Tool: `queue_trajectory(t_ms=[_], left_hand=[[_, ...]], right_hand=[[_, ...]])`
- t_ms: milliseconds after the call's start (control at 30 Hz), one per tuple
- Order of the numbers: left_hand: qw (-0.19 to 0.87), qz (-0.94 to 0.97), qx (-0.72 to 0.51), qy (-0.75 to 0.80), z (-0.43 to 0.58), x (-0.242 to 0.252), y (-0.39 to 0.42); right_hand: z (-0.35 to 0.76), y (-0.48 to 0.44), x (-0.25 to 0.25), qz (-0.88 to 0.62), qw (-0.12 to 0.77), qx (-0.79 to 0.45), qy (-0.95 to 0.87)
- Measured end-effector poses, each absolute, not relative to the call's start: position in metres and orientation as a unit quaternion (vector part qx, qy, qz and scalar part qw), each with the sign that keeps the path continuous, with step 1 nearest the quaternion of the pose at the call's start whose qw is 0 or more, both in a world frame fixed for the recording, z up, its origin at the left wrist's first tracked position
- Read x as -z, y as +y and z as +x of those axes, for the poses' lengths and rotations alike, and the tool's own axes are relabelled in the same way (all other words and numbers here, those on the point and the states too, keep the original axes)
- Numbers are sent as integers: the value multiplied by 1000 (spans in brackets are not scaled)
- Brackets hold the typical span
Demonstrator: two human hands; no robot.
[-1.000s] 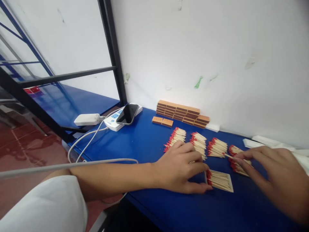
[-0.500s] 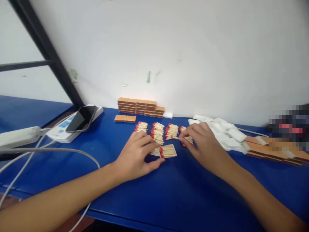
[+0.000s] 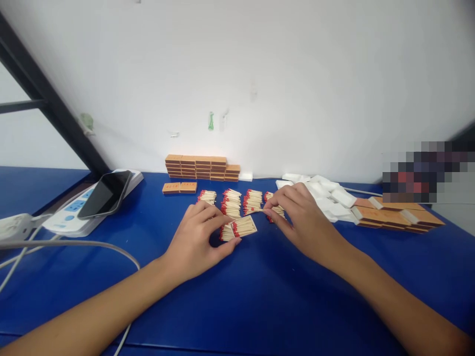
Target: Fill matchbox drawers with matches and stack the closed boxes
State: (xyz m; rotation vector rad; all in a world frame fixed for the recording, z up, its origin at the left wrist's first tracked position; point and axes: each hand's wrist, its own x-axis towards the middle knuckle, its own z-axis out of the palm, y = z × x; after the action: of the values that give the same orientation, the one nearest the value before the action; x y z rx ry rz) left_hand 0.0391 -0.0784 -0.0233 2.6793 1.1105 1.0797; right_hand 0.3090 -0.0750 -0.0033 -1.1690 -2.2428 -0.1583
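Note:
A small matchbox tray full of red-headed matches is gripped at its left end between the thumb and fingers of my left hand. Loose matches lie by those fingers, partly hidden. Just above the tray's far right edge, my right hand pinches a few matches between thumb and forefinger; their exact number is unclear. Behind the hands, piles of matches stand in a row: a left pile, two middle piles and a right pile partly covered by my right hand.
Closed matchboxes are stacked against the wall, with two more boxes before them. White empty trays heap at the right beside orange box sleeves. A phone rests on a power strip at left, near cables.
The view has turned to the right, so everything sits further left in the picture. Both hands keep nearly the same grip and place over the tray.

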Motion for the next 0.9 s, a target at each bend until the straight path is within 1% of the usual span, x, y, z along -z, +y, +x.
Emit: queue_trajectory(t_ms=[400, 900], left_hand=[[13, 863, -362, 352, 38, 22, -77], [13, 866, -358, 348, 39, 25, -77]], right_hand=[[308, -78, 7, -419, 288, 54, -859], [309, -75, 9, -408, 297, 68, -860]])
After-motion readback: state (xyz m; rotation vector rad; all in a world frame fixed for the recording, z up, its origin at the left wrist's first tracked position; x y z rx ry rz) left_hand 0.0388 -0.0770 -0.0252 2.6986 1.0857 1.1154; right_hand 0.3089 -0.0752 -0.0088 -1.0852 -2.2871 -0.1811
